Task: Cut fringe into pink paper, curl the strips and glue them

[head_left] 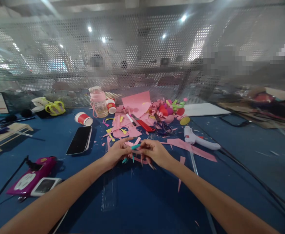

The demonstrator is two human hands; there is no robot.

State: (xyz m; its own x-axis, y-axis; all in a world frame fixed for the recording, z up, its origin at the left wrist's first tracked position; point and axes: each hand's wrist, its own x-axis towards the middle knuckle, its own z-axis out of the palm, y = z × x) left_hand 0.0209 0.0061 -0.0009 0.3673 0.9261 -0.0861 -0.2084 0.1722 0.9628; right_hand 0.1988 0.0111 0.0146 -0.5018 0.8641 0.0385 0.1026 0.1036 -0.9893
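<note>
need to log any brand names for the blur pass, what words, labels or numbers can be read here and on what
None can be read.
red and white paper cups: the print on the band is too blurred to read.
pink bottle: no legible label.
phone: dark screen, no text.
magenta device: a white patch, no letters to make out.
white glue gun: no marking legible.
left hand and right hand hold small pink paper pieces, unprinted.

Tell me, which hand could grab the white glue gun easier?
Probably the right hand. The glue gun lies on the blue table just off to its right, while the left hand sits farther away. Both hands are pinching a small pink paper piece together.
</note>
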